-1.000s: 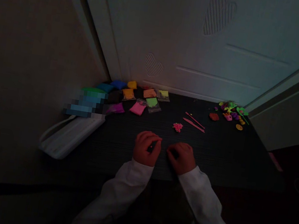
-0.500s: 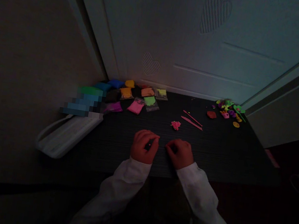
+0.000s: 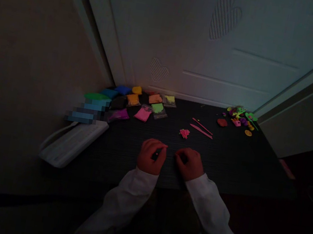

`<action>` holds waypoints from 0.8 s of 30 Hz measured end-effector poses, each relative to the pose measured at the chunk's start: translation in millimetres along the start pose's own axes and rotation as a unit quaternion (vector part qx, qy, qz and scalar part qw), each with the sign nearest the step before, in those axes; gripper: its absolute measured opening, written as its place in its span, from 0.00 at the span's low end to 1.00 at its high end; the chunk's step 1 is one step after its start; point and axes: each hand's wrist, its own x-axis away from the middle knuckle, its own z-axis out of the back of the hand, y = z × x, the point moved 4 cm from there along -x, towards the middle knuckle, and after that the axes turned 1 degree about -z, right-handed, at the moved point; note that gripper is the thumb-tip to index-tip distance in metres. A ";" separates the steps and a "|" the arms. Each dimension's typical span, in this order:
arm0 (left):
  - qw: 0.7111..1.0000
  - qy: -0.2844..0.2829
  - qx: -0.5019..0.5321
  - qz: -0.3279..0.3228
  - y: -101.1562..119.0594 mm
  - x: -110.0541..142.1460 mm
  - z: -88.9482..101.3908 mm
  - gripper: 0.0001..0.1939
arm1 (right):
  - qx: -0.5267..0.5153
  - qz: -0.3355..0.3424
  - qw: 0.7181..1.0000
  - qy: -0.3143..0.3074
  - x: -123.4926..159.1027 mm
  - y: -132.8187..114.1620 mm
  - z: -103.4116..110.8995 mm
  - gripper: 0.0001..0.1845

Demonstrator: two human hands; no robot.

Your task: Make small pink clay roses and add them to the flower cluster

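My left hand [image 3: 151,156] is closed in a pinch, thumb tip against the fingertips; whatever lies between them is too small to name. A tiny pink bit shows in the gap inside its curled fingers. A short way to the right, my right hand [image 3: 189,164] is pinched too, resting low over the dark table [image 3: 127,148], and I cannot make out what its fingertips hold. Just beyond both hands lies a small cluster of pink clay pieces [image 3: 184,133]. Two pink modelling tools [image 3: 201,130], slim and side by side, lie behind it to the right.
Bags of coloured clay [image 3: 143,113] line the back left. A white pencil-case-like pouch [image 3: 75,143] lies at the left edge. Small clay figures [image 3: 237,116] and a red clay piece [image 3: 222,122] sit at the back right. A white door panel [image 3: 181,38] rises behind the table.
The view has tilted slightly, so everything sits a little lower in the picture. Both hands keep their pinched shape, with hardly any movement over the table.
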 end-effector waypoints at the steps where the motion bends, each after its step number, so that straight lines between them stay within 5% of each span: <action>1: 1.000 0.005 0.002 -0.001 -0.2 0.2 -0.1 0.05 | 0.002 0.001 1.000 -0.002 0.0 -0.2 -0.5 0.05; 24: 0.999 0.020 0.025 0.020 -2.8 3.1 -1.5 0.04 | 0.003 0.047 0.999 -0.014 5.0 -1.4 0.9 0.12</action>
